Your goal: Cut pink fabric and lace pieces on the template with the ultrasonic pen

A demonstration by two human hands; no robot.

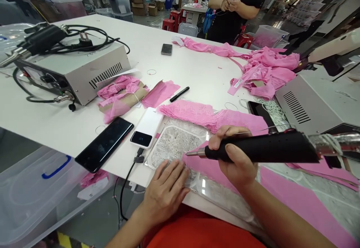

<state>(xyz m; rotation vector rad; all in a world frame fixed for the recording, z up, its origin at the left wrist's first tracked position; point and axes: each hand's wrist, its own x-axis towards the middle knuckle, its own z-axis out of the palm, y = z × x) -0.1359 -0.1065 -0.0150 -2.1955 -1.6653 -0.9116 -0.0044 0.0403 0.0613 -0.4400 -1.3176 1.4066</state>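
Above white tabletop [197,69], right fingers [221,135] grip black tool [270,148].

black hot-air-type tool [267,147], silver tapered nozzle [197,152], roughly level above clear panel [177,143]. pink cloth [206,168]: thin, flat, lying on panel, narrow end by nozzle.

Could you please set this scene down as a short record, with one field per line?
Left hand: the left hand lies palm down at the end of a pink fabric piece
Right hand: the right hand grips a black tool, its metal nozzle pointing toward the left hand
Left side of table: black phone, white device with lit display, grey vented box
Farther side: pink fabric heap
Background: person in black, standing, hands together
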